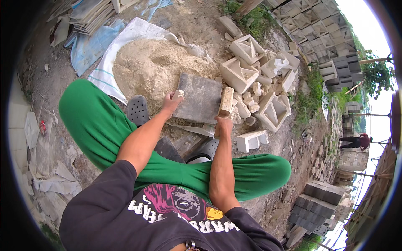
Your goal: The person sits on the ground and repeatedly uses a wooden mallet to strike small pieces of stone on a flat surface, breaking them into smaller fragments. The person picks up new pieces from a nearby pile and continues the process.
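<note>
My left hand (171,103) is closed around a small pale chunk of broken concrete (179,93), at the left edge of a flat dark slab (198,98). By the slab's right edge, my right hand (223,124) grips a wooden mallet (226,100) whose pale block head points away from me. Its handle is mostly hidden by my fingers. Beyond the slab and to its left, a heap of sandy crushed material (146,62) lies on a white woven sack (102,79).
Broken concrete blocks (274,111) and rubble are piled to the right of the slab. Grey blocks (314,205) stand stacked farther right, and a patterned block wall (314,25) rises behind. Flat sheets (90,16) lie stacked at far left. Another person (356,142) stands in the distance.
</note>
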Available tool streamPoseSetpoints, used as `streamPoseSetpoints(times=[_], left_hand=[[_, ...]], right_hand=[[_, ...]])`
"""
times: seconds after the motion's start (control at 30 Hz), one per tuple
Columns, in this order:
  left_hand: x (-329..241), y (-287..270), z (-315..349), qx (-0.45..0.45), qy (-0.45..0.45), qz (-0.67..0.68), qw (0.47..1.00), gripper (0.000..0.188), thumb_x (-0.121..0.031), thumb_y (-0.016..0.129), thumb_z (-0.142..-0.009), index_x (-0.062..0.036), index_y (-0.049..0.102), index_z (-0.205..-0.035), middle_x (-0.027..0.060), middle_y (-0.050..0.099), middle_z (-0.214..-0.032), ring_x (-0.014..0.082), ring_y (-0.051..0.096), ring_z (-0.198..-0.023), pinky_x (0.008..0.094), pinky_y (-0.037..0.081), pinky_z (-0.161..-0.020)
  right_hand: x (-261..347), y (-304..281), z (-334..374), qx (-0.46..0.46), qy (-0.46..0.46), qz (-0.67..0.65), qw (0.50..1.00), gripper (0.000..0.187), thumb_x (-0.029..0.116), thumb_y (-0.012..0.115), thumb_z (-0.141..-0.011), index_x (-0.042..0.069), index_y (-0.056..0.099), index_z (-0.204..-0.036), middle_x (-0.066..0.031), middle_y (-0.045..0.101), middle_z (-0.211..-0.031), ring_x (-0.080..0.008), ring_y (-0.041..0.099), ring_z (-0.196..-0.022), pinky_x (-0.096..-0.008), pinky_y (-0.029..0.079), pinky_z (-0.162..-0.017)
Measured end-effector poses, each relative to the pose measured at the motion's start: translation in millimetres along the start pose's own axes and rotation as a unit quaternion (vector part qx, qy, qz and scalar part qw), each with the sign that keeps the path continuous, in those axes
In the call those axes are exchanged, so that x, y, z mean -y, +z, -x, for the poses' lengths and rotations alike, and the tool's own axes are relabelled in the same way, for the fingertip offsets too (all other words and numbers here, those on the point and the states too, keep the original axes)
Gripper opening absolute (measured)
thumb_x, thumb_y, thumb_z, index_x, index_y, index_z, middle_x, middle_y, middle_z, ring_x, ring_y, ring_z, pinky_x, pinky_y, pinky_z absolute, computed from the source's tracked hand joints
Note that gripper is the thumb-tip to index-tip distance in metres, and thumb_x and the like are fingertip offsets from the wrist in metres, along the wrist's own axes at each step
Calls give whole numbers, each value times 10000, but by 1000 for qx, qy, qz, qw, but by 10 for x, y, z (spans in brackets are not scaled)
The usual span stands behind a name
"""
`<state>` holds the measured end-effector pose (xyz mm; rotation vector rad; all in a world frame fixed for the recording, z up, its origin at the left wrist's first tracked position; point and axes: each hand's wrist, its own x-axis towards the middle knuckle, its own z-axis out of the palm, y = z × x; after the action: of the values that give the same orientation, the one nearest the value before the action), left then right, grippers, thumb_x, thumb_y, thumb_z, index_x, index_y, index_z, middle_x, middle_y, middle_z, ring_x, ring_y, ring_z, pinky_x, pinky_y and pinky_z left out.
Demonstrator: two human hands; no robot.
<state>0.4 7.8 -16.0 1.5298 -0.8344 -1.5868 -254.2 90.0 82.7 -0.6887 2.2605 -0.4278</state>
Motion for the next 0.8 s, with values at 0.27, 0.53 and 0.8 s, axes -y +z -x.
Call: streamPoseSetpoints(times=[0.27,0.53,0.8], left_hand=[[-39,-155,-79,4,-73,99,992,748,-304,822,-715,-114,497,-1362,51,579,-1217,192,529,-1105,443,416,-909],[-458,-198,-111,-20,13,-21,999,674,-289,822,-715,-36,550,-1278,122,555,-1207,217,542,-1082,361,472,-903],[-532,185,54,29,248,-361,899,646,-269,815,-655,-96,580,-1231,129,505,-1188,315,564,-1096,402,488,-958]], right_hand=[[-103,109,-356,-2,1,-13,1000,407,294,762,-746,-70,704,-918,-211,714,-857,-328,717,-826,-437,528,-785],[-64,21,-104,39,4,-167,985,351,201,755,-734,-125,652,-810,-183,656,-754,-265,664,-558,-404,496,-498],[64,40,141,4,35,-185,982,368,193,749,-753,-141,651,-872,-161,645,-736,-259,661,-550,-384,516,-499]])
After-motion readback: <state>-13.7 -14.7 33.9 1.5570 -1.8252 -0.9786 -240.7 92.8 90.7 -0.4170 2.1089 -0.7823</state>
